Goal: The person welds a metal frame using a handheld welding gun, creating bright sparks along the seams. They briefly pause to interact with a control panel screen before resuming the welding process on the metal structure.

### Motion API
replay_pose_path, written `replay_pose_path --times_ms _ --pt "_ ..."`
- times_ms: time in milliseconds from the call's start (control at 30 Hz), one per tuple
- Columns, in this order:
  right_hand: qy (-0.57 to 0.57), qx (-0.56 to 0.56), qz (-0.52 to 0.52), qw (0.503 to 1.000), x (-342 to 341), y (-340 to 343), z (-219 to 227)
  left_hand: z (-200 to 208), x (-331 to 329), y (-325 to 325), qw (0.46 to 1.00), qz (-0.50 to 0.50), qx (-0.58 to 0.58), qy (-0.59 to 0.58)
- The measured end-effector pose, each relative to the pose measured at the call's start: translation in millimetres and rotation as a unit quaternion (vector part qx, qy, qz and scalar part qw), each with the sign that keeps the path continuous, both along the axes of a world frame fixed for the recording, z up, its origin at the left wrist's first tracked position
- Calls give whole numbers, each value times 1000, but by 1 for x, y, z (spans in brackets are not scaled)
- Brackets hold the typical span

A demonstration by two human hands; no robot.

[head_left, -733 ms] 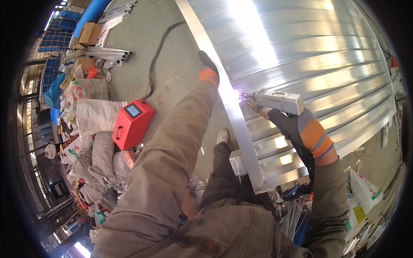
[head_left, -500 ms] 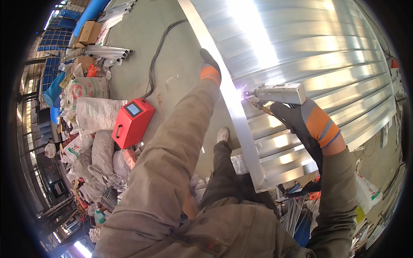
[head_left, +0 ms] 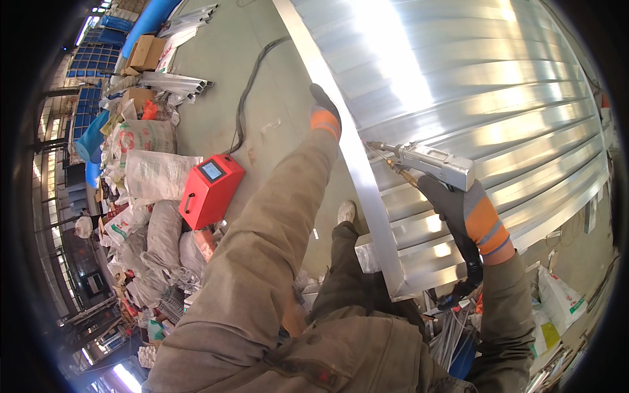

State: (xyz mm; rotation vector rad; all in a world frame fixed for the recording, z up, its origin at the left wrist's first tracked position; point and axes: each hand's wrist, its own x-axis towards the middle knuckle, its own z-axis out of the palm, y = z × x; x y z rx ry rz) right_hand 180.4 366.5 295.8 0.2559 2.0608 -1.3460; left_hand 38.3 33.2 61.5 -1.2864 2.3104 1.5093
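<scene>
In my right hand point(head_left: 458, 203), gloved in grey and orange, is a handheld laser welding gun point(head_left: 436, 164) with a brass wire-feed tube under its silver body. Its tip points left, at the inner edge of the aluminium frame's long side bar point(head_left: 357, 160); no spark shows there. My left hand point(head_left: 325, 110), in a matching glove, is closed on the outer edge of that bar, farther away than the gun; part of its fingers is hidden. Overlapping, shiny ribbed slats point(head_left: 478, 118) fill the frame to the right of the bar. A black cable point(head_left: 470, 262) hangs below my right hand.
A red box-shaped machine point(head_left: 211, 190) with a small screen stands on the floor at left, a dark cable point(head_left: 246, 98) running from it. White sacks point(head_left: 157, 173) and scrap are heaped beyond it. Metal profiles point(head_left: 173, 83) lie at upper left. Near my right arm sits another sack point(head_left: 557, 298).
The bright arc and sparks at the welding gun's tip have gone out. My right hand and the gun sit slightly lower and to the right; my left hand keeps its place on the bar.
</scene>
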Motion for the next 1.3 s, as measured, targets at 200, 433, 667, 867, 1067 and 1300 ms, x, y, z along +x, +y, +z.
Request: replay_pose_path --times_ms 200,433,667,867,1067,1300 --pt "9 -15 -7 1000 -1 -3 -18 5 3 10 999 26 20 -6" --pt "0 -17 1 1000 -1 -4 -25 -17 1 4 998 46 15 46" --pt "37 -15 24 999 1 -1 -28 -6 2 6 1000 15 12 -15" --pt "60 -20 39 997 0 -2 -31 0 3 9 1000 23 9 -7" --pt "67 -4 51 996 -1 -3 -32 -32 -5 0 999 28 35 2" --pt "78 -24 43 996 0 -4 -33 26 13 17 1000 4 -1 11"
